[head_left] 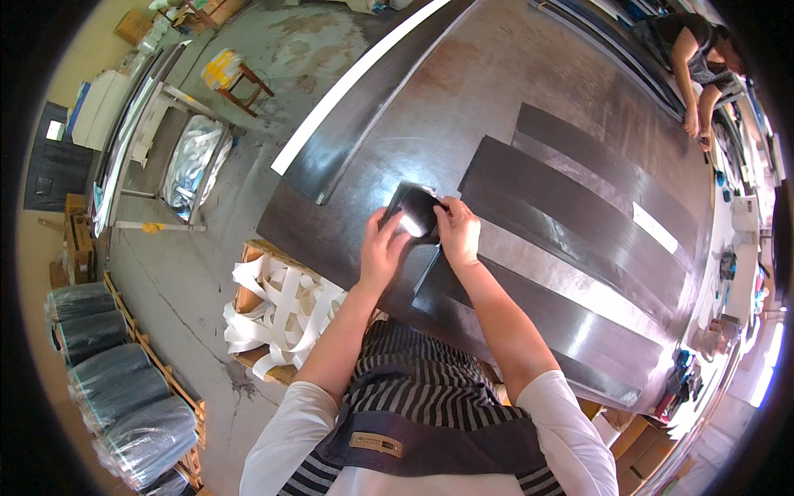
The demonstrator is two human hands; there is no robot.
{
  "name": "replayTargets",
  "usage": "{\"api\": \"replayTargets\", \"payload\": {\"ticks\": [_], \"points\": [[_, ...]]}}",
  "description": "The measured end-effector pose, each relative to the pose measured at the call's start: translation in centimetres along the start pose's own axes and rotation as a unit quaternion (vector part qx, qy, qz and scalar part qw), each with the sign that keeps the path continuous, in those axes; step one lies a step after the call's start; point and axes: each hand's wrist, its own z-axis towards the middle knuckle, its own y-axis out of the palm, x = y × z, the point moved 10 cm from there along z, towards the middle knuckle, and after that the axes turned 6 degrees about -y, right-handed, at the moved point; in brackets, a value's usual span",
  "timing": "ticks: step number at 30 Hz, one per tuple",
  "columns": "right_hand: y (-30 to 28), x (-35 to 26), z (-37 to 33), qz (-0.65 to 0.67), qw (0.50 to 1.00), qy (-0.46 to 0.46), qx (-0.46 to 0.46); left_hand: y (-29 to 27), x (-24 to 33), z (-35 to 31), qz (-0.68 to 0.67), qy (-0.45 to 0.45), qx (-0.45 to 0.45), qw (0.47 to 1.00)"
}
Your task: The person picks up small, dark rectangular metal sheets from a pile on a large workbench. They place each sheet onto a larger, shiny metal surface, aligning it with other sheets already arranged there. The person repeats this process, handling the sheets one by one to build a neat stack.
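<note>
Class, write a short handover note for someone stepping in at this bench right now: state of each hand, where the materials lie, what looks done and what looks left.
Left hand: gripping the near-left edge of a small glossy black sheet.
Right hand: pinching the same sheet's right edge; the sheet is lifted off the dark worktable.
Materials: long dark strips lie side by side on the table to the right; a pile of white strips sits on a pallet at the left.
Done: several strips already laid out.
Left: the held sheet is not yet set down; where it belongs cannot be told.
</note>
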Motion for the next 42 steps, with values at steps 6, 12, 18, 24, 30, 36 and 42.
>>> {"api": "replayTargets", "payload": {"ticks": [6,12,18,24,30,36,42], "points": [[-4.0,-0.2,-1.0,0.199,0.966,0.147,0.069,-2.4,6.7,0.1,0.057,0.073,-0.007,0.996],[-4.8,-4.1,-9.2,0.382,0.907,0.159,-0.071,0.2,8.6,-5.7,0.032,0.008,-0.143,0.989],[-7.1,0.6,-17.3,0.246,0.909,0.305,-0.141,3.9,4.5,-14.4,-0.245,-0.299,-0.295,0.874],[-8.5,2.4,-17.4,0.136,0.955,0.251,-0.081,4.3,2.0,-14.6,-0.22,-0.251,-0.231,0.914],[-7.7,3.7,-14.5,0.159,0.96,0.232,-0.004,0.7,2.4,-10.7,-0.052,-0.125,-0.139,0.981],[-5.6,4.1,-13.6,0.115,0.968,0.221,-0.024,3.0,1.9,-10.9,-0.061,-0.107,-0.177,0.977],[-5.5,3.7,-13.3,0.082,0.97,0.225,-0.032,3.0,1.8,-11.2,-0.06,-0.101,-0.175,0.978]]}}
